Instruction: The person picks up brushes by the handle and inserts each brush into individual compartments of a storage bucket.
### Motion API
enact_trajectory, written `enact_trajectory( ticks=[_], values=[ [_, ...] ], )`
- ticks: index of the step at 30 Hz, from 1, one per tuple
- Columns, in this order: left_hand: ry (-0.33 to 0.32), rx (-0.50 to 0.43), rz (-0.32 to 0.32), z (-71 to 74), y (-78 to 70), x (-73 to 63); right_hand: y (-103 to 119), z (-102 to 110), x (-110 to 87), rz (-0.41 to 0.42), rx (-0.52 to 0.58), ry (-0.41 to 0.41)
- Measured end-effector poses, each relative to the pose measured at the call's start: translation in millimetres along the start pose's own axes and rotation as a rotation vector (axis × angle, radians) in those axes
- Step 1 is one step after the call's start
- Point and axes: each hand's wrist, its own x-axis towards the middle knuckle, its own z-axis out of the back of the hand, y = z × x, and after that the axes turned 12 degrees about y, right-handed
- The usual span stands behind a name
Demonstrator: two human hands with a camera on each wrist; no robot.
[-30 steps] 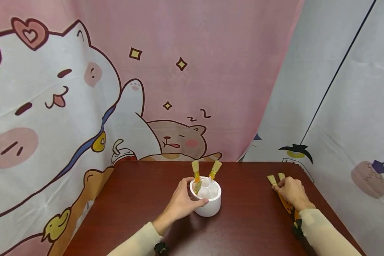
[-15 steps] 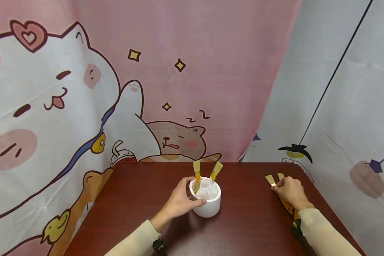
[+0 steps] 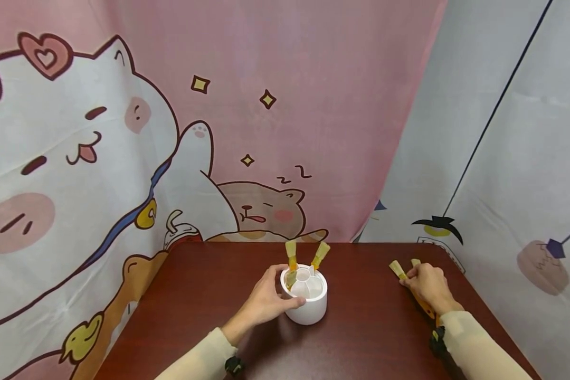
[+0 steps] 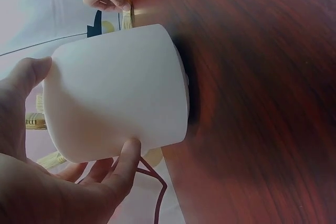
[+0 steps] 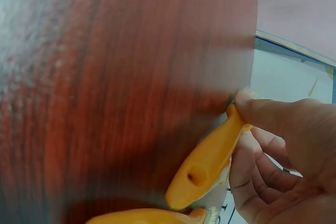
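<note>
A dark red table (image 3: 361, 338) bears a white holder (image 3: 310, 312) and a brush (image 5: 147, 217).

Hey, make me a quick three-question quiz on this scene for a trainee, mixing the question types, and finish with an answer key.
1. Looking at the head view, how many brushes can be seen in the white holder?

2. What is the right hand pinching?
a) the white holder
b) an orange-handled brush
c) nothing

3. True or false: the left hand is touching nothing.

Key
1. Three.
2. b
3. False: the left hand grips the white holder, with thumb and fingers around its side.
</note>
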Motion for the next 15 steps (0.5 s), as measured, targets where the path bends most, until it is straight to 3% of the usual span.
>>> enact_trajectory(
  ticks=[15],
  values=[
    [0.007, 0.002, 0.000, 1.2, 2.4, 1.2, 7.0, 0.5, -4.4, 0.048, -0.002, -0.047]
  ],
)
